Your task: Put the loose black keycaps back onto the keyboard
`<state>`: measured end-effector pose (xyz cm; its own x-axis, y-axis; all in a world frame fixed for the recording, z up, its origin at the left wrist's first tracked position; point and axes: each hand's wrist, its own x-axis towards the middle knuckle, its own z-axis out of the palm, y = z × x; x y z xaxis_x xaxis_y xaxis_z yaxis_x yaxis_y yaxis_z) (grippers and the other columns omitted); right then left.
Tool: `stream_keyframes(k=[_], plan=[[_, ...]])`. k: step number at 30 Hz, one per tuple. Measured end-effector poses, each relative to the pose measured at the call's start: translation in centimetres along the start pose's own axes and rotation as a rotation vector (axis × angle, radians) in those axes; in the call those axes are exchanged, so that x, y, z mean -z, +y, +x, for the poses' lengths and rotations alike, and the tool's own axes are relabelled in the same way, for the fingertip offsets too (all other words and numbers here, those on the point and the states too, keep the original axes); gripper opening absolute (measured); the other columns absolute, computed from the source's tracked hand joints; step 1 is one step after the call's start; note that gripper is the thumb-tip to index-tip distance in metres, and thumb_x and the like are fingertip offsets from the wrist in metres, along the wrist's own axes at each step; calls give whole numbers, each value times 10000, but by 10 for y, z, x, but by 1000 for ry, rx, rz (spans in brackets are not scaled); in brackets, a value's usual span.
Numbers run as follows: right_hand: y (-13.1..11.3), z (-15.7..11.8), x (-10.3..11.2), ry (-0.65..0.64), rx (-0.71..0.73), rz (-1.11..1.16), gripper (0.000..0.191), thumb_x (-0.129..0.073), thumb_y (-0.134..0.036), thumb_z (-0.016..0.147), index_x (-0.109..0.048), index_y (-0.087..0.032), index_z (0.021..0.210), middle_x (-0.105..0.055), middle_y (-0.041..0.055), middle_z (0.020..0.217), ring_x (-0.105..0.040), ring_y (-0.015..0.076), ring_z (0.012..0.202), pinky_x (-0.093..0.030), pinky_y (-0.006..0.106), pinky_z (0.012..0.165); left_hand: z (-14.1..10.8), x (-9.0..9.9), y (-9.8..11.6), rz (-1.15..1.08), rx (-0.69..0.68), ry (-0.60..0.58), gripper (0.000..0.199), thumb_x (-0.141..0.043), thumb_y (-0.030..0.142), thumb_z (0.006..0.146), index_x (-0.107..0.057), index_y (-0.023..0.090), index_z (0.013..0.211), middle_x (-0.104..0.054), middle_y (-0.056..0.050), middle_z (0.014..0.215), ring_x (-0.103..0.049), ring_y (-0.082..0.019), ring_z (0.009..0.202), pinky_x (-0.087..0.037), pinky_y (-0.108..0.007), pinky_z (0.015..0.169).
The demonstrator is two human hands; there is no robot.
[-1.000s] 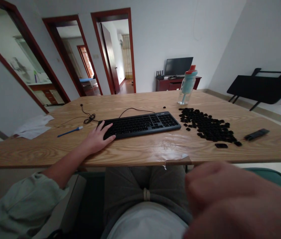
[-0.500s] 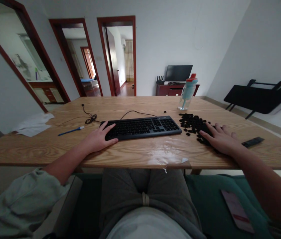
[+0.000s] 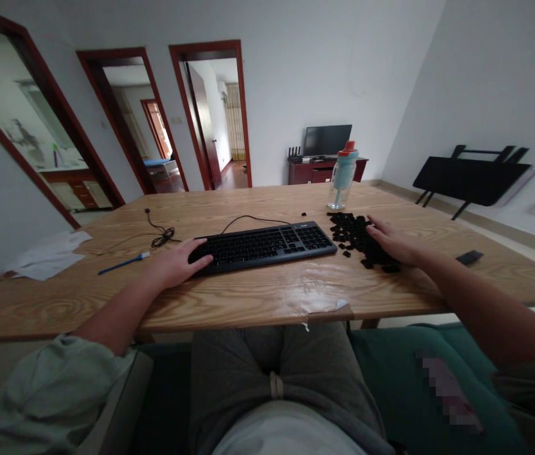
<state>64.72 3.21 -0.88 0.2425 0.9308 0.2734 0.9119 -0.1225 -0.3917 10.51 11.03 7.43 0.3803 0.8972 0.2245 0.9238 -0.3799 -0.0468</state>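
Observation:
A black keyboard (image 3: 267,244) lies in the middle of a wooden table (image 3: 248,297), its cable running back. My left hand (image 3: 175,262) rests flat on the keyboard's left end, fingers spread, holding nothing. To the right of the keyboard lies a pile of loose black keycaps (image 3: 350,230). My right hand (image 3: 393,243) lies palm down on that pile, fingers spread over the caps; whether it grips any is hidden.
A blue water bottle (image 3: 341,177) stands behind the keycaps. A blue brush (image 3: 122,263), a coiled cable (image 3: 160,237) and white paper (image 3: 47,254) lie on the table's left. A small black bar (image 3: 469,257) lies at the right. A folded black table (image 3: 471,180) leans on the right wall.
My right hand came down from close to the camera onto the keycap pile, then slid left across it. The left hand stayed on the keyboard. The view shifted slightly.

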Motion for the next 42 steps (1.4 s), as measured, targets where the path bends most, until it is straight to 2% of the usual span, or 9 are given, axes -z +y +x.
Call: stream_keyframes(k=[3, 5, 7, 9, 16, 21, 27, 34, 42], plan=[[-2, -20, 29, 48, 41, 92, 650, -355, -522, 961, -461, -113, 1455, -483, 166, 1458, -481, 310, 1315, -382, 428, 1109, 14, 8, -8, -85, 78, 111, 670, -299, 646, 942, -564, 212, 1377, -595, -110, 1347, -562, -314, 1220, -413, -434, 1031], [1, -36, 44, -12, 96, 57, 549, -454, -472, 905, -613, -99, 1274, -639, 175, 1219, -615, 291, 1067, -493, 407, 932, 22, 11, -10, -144, 80, 223, 630, -318, 629, 940, -629, 191, 1269, -634, -115, 1273, -589, -297, 1156, -437, -403, 987], [6, -51, 50, -97, 140, 14, 493, -483, -465, 867, -686, -109, 1142, -689, 149, 1005, -633, 254, 859, -510, 384, 781, 26, 12, -8, -196, 32, 331, 552, -343, 591, 945, -664, 194, 1156, -663, -101, 1191, -609, -264, 1082, -453, -360, 940], [14, -62, 47, -175, 172, -21, 486, -492, -474, 849, -717, -129, 1107, -694, 130, 945, -622, 240, 797, -498, 376, 734, 27, 11, -1, -224, -36, 407, 480, -362, 544, 954, -675, 195, 1056, -681, -87, 1093, -620, -234, 997, -457, -330, 884], [34, -65, 20, -282, 175, -117, 470, -482, -444, 883, -722, -163, 1173, -706, 126, 1048, -640, 240, 813, -493, 372, 731, 24, 14, 27, -287, -209, 498, 381, -414, 447, 960, -673, 167, 946, -680, -69, 981, -614, -189, 870, -450, -297, 754], [27, -61, 22, -294, 175, -120, 457, -507, -469, 863, -719, -182, 1148, -697, 110, 1104, -644, 267, 930, -494, 396, 831, 18, 10, 30, -315, -254, 552, 357, -416, 412, 962, -657, 154, 908, -667, -73, 935, -606, -183, 860, -454, -300, 764], [21, -46, 39, -236, 125, -71, 434, -488, -417, 870, -707, -147, 1129, -707, 118, 1014, -645, 251, 851, -484, 369, 767, 16, 3, 14, -439, -122, 550, 366, -398, 413, 943, -653, 163, 858, -651, -61, 887, -598, -169, 791, -471, -304, 769], [53, -38, 50, -195, -151, 14, 410, -527, -415, 827, -705, -162, 1096, -695, 142, 1099, -648, 249, 724, -499, 365, 617, 19, 2, 4, -515, 22, 537, 362, -410, 448, 905, -638, 175, 840, -623, -54, 833, -571, -159, 708, -475, -294, 716], [73, -50, 40, -213, -50, 17, 402, -564, -437, 795, -725, -179, 1057, -710, 131, 1024, -640, 270, 811, -499, 402, 746, 22, -1, 1, -481, -14, 539, 356, -408, 428, 915, -638, 174, 818, -606, -61, 814, -584, -177, 746, -480, -312, 732]])
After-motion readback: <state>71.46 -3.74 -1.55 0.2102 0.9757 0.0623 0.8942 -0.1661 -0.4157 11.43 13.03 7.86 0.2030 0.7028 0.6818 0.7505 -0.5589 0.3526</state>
